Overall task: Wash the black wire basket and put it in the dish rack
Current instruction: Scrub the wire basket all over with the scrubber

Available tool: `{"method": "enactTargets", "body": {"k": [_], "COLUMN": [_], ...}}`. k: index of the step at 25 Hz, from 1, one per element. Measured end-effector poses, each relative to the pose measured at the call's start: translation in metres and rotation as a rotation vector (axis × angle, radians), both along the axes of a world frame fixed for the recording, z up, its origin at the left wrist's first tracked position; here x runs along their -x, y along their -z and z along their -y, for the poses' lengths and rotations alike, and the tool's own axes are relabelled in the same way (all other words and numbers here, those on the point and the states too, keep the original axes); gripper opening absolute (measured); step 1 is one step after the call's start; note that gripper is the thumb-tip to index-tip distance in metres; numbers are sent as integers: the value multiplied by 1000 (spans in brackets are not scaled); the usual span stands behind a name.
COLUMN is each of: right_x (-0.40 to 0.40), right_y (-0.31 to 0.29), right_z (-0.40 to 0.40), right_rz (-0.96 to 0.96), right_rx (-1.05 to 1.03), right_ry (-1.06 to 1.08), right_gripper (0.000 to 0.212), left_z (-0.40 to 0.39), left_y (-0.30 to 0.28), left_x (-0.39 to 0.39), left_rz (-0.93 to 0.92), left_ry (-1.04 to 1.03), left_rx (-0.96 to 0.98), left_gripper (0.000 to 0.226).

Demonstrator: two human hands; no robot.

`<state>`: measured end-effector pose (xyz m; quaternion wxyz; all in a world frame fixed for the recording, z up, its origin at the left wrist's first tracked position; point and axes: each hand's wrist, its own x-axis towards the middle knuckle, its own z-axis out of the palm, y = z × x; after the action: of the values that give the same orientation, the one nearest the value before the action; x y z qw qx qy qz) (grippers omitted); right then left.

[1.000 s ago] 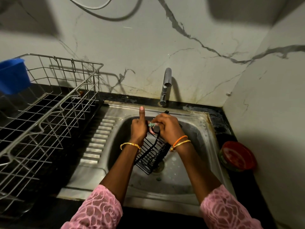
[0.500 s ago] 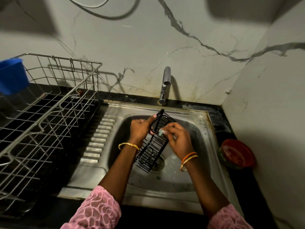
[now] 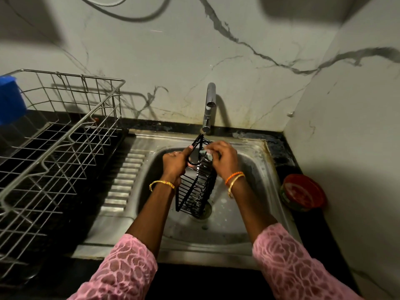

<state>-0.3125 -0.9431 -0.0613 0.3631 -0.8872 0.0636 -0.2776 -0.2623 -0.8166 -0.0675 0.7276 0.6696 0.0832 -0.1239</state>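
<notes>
The black wire basket (image 3: 195,191) hangs tilted over the steel sink (image 3: 249,226), its top end up near the tap's spout. My left hand (image 3: 175,163) grips the basket's upper left edge. My right hand (image 3: 223,161) holds a small pale scrubber (image 3: 204,153) against the top of the basket's wires. The steel wire dish rack (image 3: 65,148) stands on the dark counter to the left of the sink.
A chrome tap (image 3: 209,109) rises behind the sink, with no water visible from it. A red round tub (image 3: 303,192) sits on the counter at the right, by the wall. A blue container (image 3: 9,98) hangs at the rack's far left. The sink's ribbed drainer (image 3: 123,180) lies between.
My right hand with the scrubber has moved up from the basket's middle to its top end. The basket has turned a little more upright, and my left hand has kept its hold.
</notes>
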Motion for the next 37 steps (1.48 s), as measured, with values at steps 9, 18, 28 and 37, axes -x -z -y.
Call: {"method": "enactTargets", "body": {"k": [9,18,28,37], "right_x": [-38,-42,-30,-24], "right_y": [-11,-25,-14,-18], "right_z": [-2,6,-29,-44], "right_rz": [-147,-156,-180,-127], "right_rx": [-100,-153,236,276], "right_ry": [222,151,-100,-239], "right_gripper": [20,24,39,34], "left_z": [6,4,-5,-10], "left_y": [1,-2,20,6], "left_x": [-7,-1,-7,2], "left_rz": [-56,74,31,57], "left_ry": [-9,75,-53,-81], "left_rx": [-4,-67,-11,18], "left_gripper": [31,38,23,38]}}
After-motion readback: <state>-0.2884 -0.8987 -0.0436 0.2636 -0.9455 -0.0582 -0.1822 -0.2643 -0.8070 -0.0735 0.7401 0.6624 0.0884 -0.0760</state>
